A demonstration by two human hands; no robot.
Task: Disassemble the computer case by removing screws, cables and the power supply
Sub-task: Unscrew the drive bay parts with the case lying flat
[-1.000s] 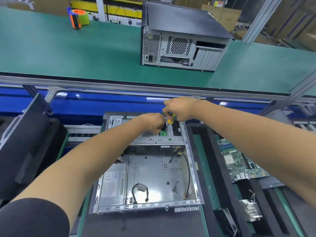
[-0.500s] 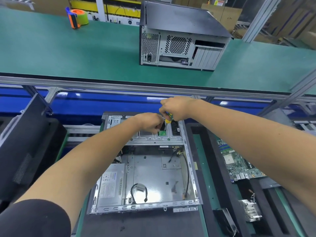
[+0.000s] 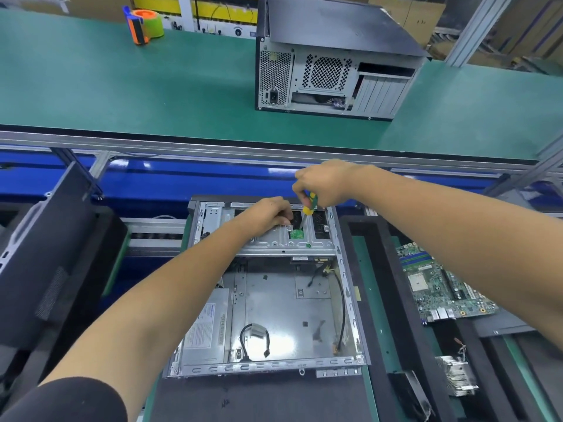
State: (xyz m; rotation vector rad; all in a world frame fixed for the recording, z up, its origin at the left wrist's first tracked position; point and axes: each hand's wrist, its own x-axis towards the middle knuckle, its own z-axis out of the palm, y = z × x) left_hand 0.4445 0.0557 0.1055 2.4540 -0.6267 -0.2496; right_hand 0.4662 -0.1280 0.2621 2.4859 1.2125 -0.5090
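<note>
- The open computer case (image 3: 268,287) lies flat on the bench (image 3: 262,397), right under the person, at the middle of the view.
- The right hand (image 3: 323,184) grips a yellow and green screwdriver (image 3: 308,208). Its tip points down at a small green board (image 3: 297,234) at 12 o'clock inside the case.
- The left hand (image 3: 268,213) rests on the metal bracket (image 3: 274,242) just beside the tip. Its fingers are curled, but I cannot tell if they pinch anything.
- A lot looks done. The lid is off, and the big floor of the case is bare. A motherboard (image 3: 438,287) lies out at 3 o'clock, and a heat sink (image 3: 457,376) sits at 4 o'clock.
- Some things are left, I think. The power supply (image 3: 204,330) is in the case at 7 o'clock. A black looped cable (image 3: 254,336) and a long black cable (image 3: 342,303) are inside too.
- The screw by the green board seems to be the job right now.
- The case walls are thin metal and may be sharp, so arms should stay above them.
- There is little room at 12 o'clock, where both hands are close together.
- The middle of the case has more open room for reaching in.
- Another computer case (image 3: 335,65) stands far off at 12 o'clock on the green belt (image 3: 122,86).
</note>
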